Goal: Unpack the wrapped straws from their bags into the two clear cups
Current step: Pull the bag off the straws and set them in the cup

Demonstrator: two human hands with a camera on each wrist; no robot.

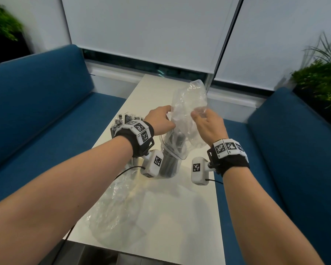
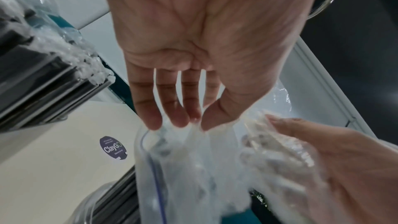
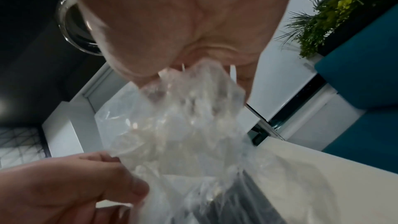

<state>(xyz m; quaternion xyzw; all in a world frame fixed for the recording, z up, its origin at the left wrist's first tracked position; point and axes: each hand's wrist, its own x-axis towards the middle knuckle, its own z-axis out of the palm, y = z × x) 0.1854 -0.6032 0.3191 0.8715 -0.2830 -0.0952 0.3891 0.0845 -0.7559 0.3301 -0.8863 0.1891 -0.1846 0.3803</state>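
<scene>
Both hands hold a crumpled clear zip bag [image 1: 189,104] upright over the near clear cup [image 1: 168,165], which is packed with dark wrapped straws [image 1: 177,139]. My left hand [image 1: 167,114] pinches the bag's left side, and its fingertips [image 2: 183,123] close on the plastic by the blue zip line. On the right side, my right hand [image 1: 198,115] grips bunched plastic [image 3: 193,91]. The bag's mouth hangs down around the cup's rim. The second clear cup [image 1: 122,122], also full of dark straws, stands behind my left wrist and is partly hidden.
A second clear bag [image 1: 118,207] lies flat on the white table [image 1: 180,217] near its front-left edge. Blue sofas [image 1: 36,121] flank the table on both sides. A round purple sticker [image 2: 113,147] is stuck on the tabletop. Plants [image 1: 319,83] stand at the far right.
</scene>
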